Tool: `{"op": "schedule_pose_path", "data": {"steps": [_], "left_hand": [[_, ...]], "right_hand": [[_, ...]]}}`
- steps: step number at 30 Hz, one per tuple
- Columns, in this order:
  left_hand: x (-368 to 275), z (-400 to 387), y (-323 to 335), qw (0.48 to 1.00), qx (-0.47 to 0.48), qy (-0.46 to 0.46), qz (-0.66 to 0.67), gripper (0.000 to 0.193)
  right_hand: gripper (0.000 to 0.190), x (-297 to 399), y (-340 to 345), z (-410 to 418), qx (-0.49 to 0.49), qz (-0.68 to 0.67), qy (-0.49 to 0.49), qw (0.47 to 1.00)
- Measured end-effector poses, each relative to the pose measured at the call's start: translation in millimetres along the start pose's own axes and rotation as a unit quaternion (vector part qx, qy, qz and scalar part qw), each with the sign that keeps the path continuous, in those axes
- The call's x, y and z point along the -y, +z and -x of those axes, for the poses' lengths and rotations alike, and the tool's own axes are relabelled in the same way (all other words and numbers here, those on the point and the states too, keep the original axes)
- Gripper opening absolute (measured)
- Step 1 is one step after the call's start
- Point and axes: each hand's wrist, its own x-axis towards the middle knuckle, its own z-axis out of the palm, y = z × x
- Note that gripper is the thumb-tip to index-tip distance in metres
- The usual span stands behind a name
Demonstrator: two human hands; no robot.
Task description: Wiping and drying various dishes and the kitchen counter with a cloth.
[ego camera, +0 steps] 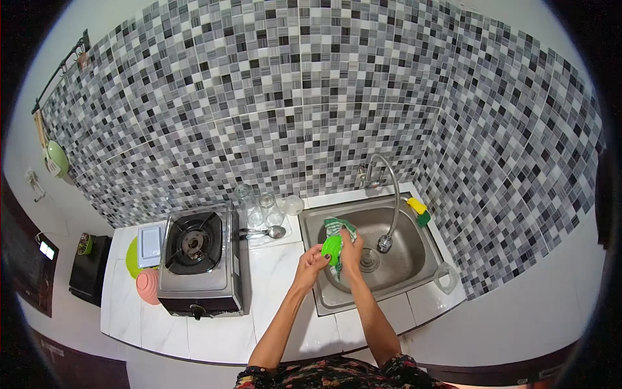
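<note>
A small bright green round piece of dishware (331, 249), perhaps a lid or shallow bowl, is held up over the left side of the stainless steel sink (413, 287). My left hand (312, 265) pinches its near left edge between thumb and fingers. With my right hand (352, 248) I grip a green-and-white striped cloth (335, 223) against the right side of the same piece. Part of the cloth hangs below it, partly hidden by my hands. To their right, the spray head (384, 243) of a flexible metal faucet (396, 194) hangs over the basin, with no water visible.
A single-burner gas stove (199, 287) stands left of the sink. Behind the counter's middle are clear glasses (269, 211) and metal spoons (276, 232). Pink bowls (147, 286) and a pale tray (150, 245) lie further left. A yellow-green sponge (418, 206) rests on the sink's right edge, near a clear plastic item (445, 278).
</note>
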Motion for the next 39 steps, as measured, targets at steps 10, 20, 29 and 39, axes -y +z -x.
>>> {"op": "schedule_pose_path", "data": {"steps": [10, 20, 29, 39], "left_hand": [[-11.0, 16.4, -7.6, 0.975, -0.093, 0.038, 0.201, 0.031], [-92.9, 71.3, -60.7, 0.960, -0.154, 0.114, 0.204, 0.032], [-199.9, 190.6, -186.6, 0.923, -0.346, 0.169, 0.028, 0.031], [-270.2, 287.9, -354.2, 0.775, -0.605, 0.184, -0.008, 0.031]], "right_hand": [[0.023, 12.7, 47.8, 54.4, -0.126, 0.034, -0.130, 0.983], [0.022, -0.3, 80.8, 79.4, 0.057, -0.136, 0.162, 0.976], [0.025, 19.3, 145.0, 104.0, 0.190, -0.153, 0.319, 0.916], [0.028, 28.0, 252.4, 167.9, 0.322, -0.171, 0.327, 0.872]]}}
